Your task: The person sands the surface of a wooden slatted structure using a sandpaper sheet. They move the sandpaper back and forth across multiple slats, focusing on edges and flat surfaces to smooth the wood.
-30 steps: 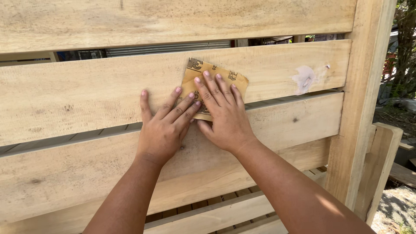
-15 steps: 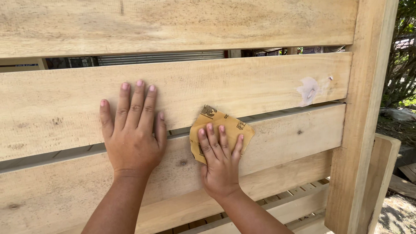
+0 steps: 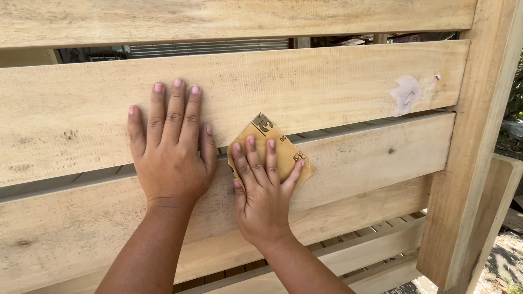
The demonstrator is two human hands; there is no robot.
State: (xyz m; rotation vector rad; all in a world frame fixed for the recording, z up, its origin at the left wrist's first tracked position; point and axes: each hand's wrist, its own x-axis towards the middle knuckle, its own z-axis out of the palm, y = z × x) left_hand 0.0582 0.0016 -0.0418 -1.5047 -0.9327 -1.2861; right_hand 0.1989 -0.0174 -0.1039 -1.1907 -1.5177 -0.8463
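Note:
My right hand point(image 3: 264, 188) presses a tan sheet of sandpaper point(image 3: 269, 139) flat against a pale wooden plank point(image 3: 376, 158), right below the gap between two planks. The paper's upper corner pokes out above my fingertips. My left hand point(image 3: 170, 147) lies flat with fingers spread, its fingers on the plank above point(image 3: 305, 87) and its palm across the gap, just left of the sandpaper. Both forearms reach up from the bottom of the view.
The planks run level and are fixed to an upright wooden post point(image 3: 479, 141) at the right. A white filler patch point(image 3: 407, 93) marks the upper plank near the post. More slats point(image 3: 359, 256) show below, and gravel ground at the bottom right.
My right hand has slid the sandpaper down from the upper plank onto the lower plank. My left hand has shifted left and spread flat over the plank gap.

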